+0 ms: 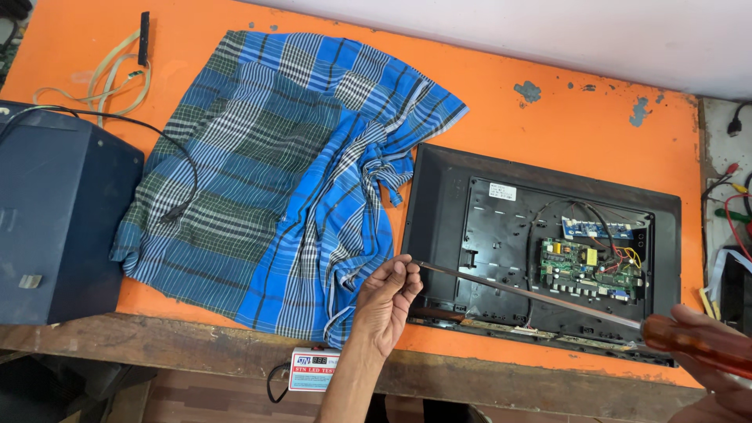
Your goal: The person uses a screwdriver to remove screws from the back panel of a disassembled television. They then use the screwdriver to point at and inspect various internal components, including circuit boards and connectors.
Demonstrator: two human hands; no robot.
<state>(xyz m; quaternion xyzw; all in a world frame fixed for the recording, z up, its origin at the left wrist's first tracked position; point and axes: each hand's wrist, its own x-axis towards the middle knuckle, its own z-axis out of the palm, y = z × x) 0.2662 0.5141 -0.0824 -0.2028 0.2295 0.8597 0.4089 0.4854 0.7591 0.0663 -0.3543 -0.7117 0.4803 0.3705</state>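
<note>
Right hand (717, 356) grips the screwdriver (548, 299) handle; left hand (389, 301) pinches its tip, probably steadying it over the opened monitor (446, 235)

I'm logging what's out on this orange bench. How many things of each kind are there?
Screwdriver, long, orange-handled, held by right hand, tip at left hand: 1
Opened flat-screen back panel: 1
Green circuit board: 1
Blue checked cloth: 1
Dark blue box: 1
Ribbon cable bundle: 1
Small meter, at bench edge: 1
Total: 7
</note>
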